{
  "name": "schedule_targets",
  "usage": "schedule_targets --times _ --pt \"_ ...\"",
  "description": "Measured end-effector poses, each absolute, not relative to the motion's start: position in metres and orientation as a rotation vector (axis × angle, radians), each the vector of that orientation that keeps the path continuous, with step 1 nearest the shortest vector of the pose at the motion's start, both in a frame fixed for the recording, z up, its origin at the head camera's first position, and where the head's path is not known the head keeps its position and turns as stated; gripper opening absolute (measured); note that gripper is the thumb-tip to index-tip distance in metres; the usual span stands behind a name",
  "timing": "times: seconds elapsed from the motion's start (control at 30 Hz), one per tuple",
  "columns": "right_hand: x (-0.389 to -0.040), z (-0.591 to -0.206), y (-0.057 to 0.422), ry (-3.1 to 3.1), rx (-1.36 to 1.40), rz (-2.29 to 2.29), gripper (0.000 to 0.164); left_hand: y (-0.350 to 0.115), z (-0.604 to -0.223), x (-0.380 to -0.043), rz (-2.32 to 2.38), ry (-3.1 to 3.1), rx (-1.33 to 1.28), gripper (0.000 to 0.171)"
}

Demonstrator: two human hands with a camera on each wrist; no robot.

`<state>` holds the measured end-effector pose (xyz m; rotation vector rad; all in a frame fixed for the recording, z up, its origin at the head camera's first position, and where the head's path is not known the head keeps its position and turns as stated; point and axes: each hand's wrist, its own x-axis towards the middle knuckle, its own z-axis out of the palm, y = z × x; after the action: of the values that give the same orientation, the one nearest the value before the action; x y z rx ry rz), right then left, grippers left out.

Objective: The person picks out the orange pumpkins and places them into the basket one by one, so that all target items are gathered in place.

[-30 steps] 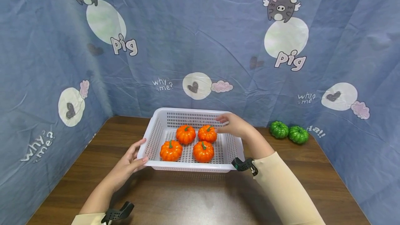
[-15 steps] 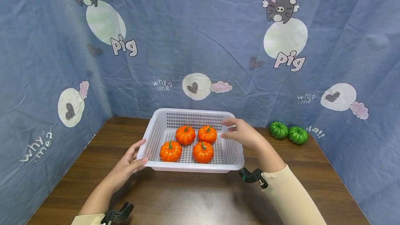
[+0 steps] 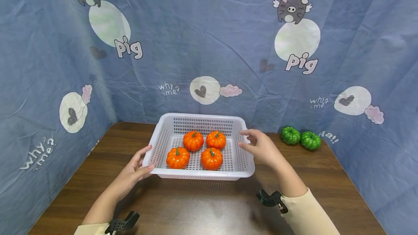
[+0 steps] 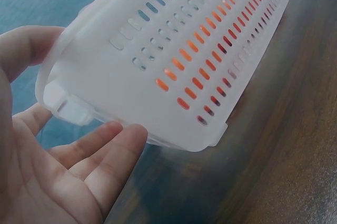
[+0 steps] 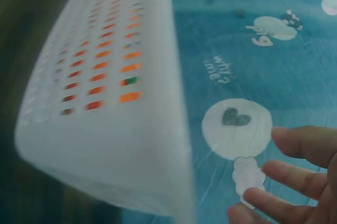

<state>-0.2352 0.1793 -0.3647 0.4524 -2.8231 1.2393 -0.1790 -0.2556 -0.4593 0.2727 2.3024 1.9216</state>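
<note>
A white slotted plastic basket [image 3: 198, 175] stands in the middle of the wooden table. Inside it sit several orange pumpkins, among them a front-right pumpkin [image 3: 212, 159] and a back-left pumpkin [image 3: 193, 141], all with green stems. My left hand [image 3: 132, 172] grips the basket's left end, its thumb over the rim and its fingers [image 4: 113, 155] beneath, as the left wrist view shows. At the opposite end, my right hand [image 3: 263, 148] is by the right rim, fingers spread and holding nothing. The right wrist view shows that hand's fingers [image 5: 295, 176] apart from the basket wall [image 5: 105, 140].
Two green pumpkins, a left one [image 3: 290, 135] and a right one [image 3: 310, 140], lie side by side at the table's back right. A blue printed cloth [image 3: 202, 39] hangs behind and along both sides. The brown table [image 3: 196, 209] extends toward the front.
My right hand has drawn back from over the back-right orange pumpkin, moving right and toward me to the basket's right rim. My left hand keeps its grip, and the pumpkins stay put.
</note>
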Motion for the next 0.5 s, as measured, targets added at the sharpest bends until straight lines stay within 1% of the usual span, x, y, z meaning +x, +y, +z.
schedule_targets --times 0.3,0.5 --pt "-0.224 -0.386 0.189 -2.641 0.469 1.303 0.038 -0.254 -0.457 -0.178 1.900 2.329 0.254 0.072" --pt "-0.217 -0.397 0.197 -2.549 0.463 1.261 0.033 -0.254 -0.457 -0.177 1.878 2.348 0.251 0.073"
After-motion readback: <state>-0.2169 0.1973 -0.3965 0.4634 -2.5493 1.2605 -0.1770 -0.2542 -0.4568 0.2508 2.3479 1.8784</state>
